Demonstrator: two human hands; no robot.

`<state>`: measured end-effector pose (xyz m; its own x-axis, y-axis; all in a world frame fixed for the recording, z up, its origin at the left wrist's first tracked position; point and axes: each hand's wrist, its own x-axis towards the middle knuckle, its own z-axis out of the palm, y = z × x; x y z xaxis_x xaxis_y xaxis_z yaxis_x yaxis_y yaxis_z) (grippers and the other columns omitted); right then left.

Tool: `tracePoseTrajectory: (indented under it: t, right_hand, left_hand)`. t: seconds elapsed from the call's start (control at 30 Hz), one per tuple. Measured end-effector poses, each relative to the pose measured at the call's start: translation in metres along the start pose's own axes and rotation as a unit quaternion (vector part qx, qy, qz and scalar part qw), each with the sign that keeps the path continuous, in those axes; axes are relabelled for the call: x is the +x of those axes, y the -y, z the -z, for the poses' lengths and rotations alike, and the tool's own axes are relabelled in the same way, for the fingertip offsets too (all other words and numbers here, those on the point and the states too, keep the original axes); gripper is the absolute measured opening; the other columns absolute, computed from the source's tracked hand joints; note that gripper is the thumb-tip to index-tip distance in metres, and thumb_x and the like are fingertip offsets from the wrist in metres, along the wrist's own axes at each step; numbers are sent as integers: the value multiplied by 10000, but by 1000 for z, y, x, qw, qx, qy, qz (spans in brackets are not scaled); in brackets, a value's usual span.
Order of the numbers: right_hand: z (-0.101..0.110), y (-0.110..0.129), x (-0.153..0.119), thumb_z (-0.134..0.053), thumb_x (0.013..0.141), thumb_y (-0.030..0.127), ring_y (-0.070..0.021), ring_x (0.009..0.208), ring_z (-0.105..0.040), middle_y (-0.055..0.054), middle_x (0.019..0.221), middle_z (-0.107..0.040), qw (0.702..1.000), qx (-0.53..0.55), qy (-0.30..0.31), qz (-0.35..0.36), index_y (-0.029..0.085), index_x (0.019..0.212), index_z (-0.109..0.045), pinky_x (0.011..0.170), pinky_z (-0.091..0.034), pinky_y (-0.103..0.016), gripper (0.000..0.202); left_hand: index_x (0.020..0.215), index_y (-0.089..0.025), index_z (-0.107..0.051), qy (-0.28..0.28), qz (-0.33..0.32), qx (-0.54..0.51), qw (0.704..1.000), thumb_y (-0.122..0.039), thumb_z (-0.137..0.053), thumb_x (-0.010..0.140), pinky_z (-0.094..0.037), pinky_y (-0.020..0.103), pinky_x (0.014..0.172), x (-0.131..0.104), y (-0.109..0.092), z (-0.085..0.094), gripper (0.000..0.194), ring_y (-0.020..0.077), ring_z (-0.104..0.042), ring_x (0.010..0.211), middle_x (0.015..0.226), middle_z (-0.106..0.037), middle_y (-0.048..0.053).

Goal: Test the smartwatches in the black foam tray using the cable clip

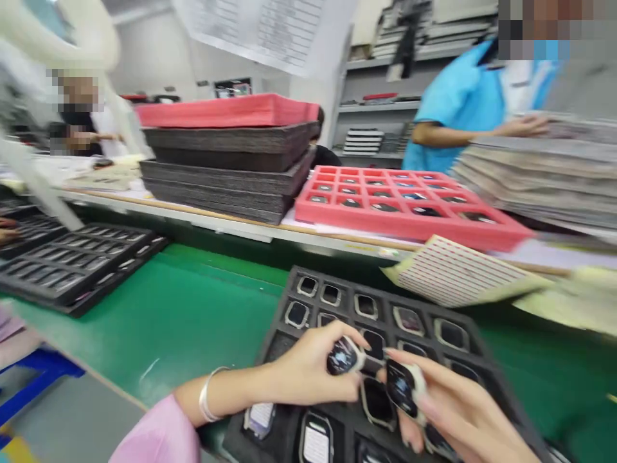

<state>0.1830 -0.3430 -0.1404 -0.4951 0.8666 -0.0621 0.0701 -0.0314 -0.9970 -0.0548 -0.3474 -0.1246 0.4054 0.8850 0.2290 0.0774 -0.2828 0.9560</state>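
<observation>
My left hand (pixel 313 366) is closed round a smartwatch case (pixel 343 356) that has a dark, lit face and a pale edge. Close by on the right, my right hand (pixel 453 399) grips a second watch case (pixel 402 386), also with a dark display. Both hands are above a black foam tray (pixel 284 347) on the green bench. Rows of square watch cases, such as a silver-framed one (pixel 366 307), sit in its pockets. Near the front lies a case with a white label (pixel 316 444). My hands hide some pockets.
More black trays (pixel 72 257) lie at the left of the green bench (pixel 202 308). On the raised shelf stand stacked dark foam trays (pixel 216 167), a pink tray with watch parts (pixel 409 228) and a pile of grey sheets (pixel 540 173). A striped yellow sheet (pixel 463 273) overhangs. A blue-shirted person (pixel 453 96) stands beyond.
</observation>
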Motion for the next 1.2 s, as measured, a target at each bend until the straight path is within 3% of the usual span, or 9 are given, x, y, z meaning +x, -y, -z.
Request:
tracePoseTrajectory:
  t: [0.13, 0.27, 0.77, 1.07, 1.2]
  right_hand:
    - [-10, 16, -3, -734, 809, 410, -196, 509, -645, -68, 662, -674, 991, 128, 40, -4, 130, 1228, -601, 503, -524, -290, 521]
    - [-16, 19, -4, -754, 799, 364, -169, 495, -654, -67, 770, -674, 984, 174, 27, 22, 142, 1165, -638, 456, -527, -251, 444]
    - [-15, 17, -7, -773, 783, 299, -176, 556, -672, -73, 805, -680, 976, 207, 55, 24, 120, 1169, -651, 488, -567, -265, 443]
    - [-12, 17, -7, -769, 793, 277, -176, 558, -674, -65, 768, -682, 977, 204, 59, 34, 136, 1205, -639, 492, -547, -251, 454]
    - [-11, 18, -8, -762, 801, 285, -169, 552, -672, -73, 798, -691, 978, 199, 54, 38, 143, 1224, -628, 496, -536, -244, 465]
  left_hand:
    - [1048, -188, -569, 6, 32, 20, 999, -117, -590, 732, -425, 234, 693, -3, -3, -5, 325, 152, -536, 752, 859, -594, -2]
    - [1033, -208, -553, 7, 42, 26, 999, -143, -551, 792, -426, 244, 723, -6, -2, -7, 249, 158, -548, 778, 897, -604, -4]
    - [1082, -214, -495, 31, 66, 47, 996, -135, -520, 825, -400, 234, 669, -7, -9, -7, 270, 148, -515, 731, 839, -556, -20]
    - [1112, -218, -475, 8, 82, 19, 996, -148, -516, 849, -347, 220, 567, -9, -9, -7, 276, 137, -485, 710, 802, -499, -29]
    - [1129, -214, -476, 6, 72, 17, 997, -122, -522, 833, -365, 222, 601, -9, -8, -7, 313, 134, -482, 718, 820, -499, -23]
